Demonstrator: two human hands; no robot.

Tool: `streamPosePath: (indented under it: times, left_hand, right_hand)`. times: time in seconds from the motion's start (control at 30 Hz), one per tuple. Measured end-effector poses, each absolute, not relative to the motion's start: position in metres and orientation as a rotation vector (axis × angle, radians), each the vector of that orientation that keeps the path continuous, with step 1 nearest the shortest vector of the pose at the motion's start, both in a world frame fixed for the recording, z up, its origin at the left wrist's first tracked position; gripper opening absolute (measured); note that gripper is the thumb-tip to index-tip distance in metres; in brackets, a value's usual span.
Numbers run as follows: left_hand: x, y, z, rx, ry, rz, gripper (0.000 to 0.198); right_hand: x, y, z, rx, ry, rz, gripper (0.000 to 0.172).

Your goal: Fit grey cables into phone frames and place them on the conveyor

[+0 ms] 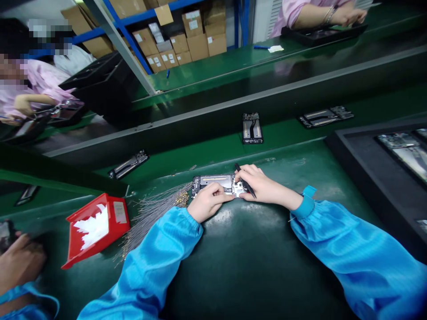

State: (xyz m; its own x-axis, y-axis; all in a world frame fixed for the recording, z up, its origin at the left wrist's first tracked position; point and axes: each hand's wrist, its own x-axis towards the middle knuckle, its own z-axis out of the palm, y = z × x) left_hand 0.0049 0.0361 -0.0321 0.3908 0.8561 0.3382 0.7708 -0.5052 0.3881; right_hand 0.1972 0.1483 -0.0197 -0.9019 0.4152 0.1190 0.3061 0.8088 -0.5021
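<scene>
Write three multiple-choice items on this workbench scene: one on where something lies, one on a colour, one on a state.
1. Where does the bundle of thin wires lie?
A. Between the red bin and the phone frame
B. In the black tray on the right
C. On the cardboard boxes at the back

2. What colour are the sleeves of the person at work?
A. Pink
B. Blue
C. White

3. What is the right hand doing?
A. Resting flat and empty
B. Holding a black tool at the frame
C. Lifting the red bin

Answers: 1 A, the wires fan out just left of the frame, beside the bin. 2 B, both forearms wear shiny blue. 3 B, the fingers grip the tool while the left hand steadies the frame.
</scene>
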Motion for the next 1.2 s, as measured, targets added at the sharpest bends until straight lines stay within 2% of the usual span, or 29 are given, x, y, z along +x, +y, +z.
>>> streamPosePath:
  times: [0.57, 0.77, 0.93, 1.2]
  left_hand:
    - [0.005, 0.037, -0.032, 2.646, 1.429, 0.712, 0.026]
    - [0.006, 0.037, -0.031, 2.498, 1.438, 0.71, 0.027]
    - [0.006, 0.038, -0.029, 2.342, 1.435, 0.793, 0.022]
    - [0.007, 0.039, -0.026, 2.346, 1.385, 0.786, 0.023]
  right_hand:
    - [0.189, 0.148, -0.016, -0.654, -2.832, 0.701, 0.034]
    - [0.188, 0.146, -0.02, -0.664, -2.815, 0.658, 0.032]
    - [0.182, 0.149, -0.022, -0.698, -2.826, 0.616, 0.038]
    - [0.179, 0.153, -0.019, -0.721, -2.876, 0.588, 0.037]
